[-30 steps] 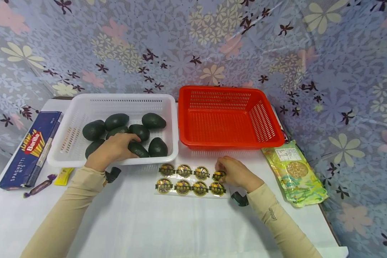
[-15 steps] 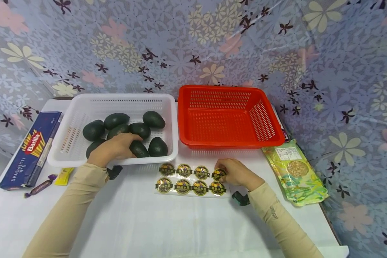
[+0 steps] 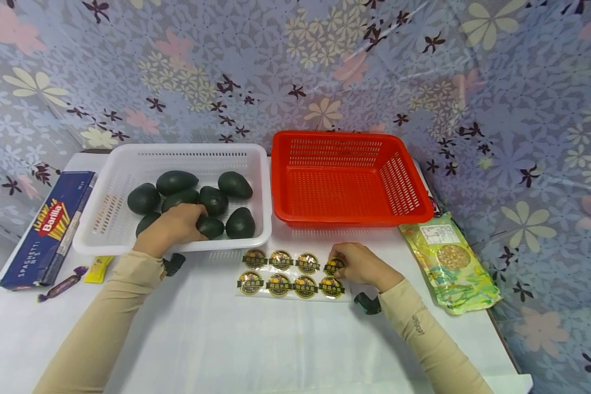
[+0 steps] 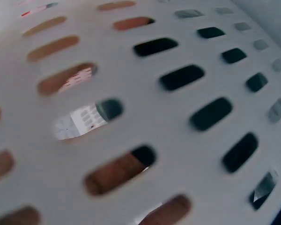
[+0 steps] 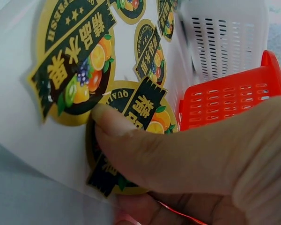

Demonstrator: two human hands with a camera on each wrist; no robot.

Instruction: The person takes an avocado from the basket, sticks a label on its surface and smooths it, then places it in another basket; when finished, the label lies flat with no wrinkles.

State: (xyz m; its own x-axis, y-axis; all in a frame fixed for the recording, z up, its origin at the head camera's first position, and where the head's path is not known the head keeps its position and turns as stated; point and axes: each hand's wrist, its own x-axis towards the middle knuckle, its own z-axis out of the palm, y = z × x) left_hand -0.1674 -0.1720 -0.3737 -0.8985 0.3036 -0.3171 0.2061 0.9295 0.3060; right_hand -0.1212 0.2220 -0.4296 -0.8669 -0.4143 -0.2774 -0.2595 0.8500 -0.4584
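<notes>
In the head view my left hand (image 3: 177, 223) reaches over the near wall of a white basket (image 3: 233, 245) and grips a dark green avocado (image 3: 210, 227). Several more avocados (image 3: 179, 182) lie around it. The left wrist view shows parts of the fingers (image 4: 117, 176) and dark avocado skin (image 4: 182, 77) through the basket's slots; the rest of the grip is hidden. My right hand (image 3: 361, 265) pinches the right edge of a sheet of round fruit stickers (image 3: 292, 273). In the right wrist view its thumb presses on one sticker (image 5: 143, 105), with curled fingers lower down.
A red basket (image 3: 345, 219) stands right of the white one. At the left lie a blue spaghetti box (image 3: 49, 230), a wrapped candy (image 3: 63, 284) and a yellow packet (image 3: 97, 269). A green-yellow bag (image 3: 453, 262) lies at the right edge of the white table (image 3: 226, 350).
The avocado in my left hand has turned and shifted slightly left, and its neighbours have shifted a little. My right hand stays nearly still at the sticker sheet.
</notes>
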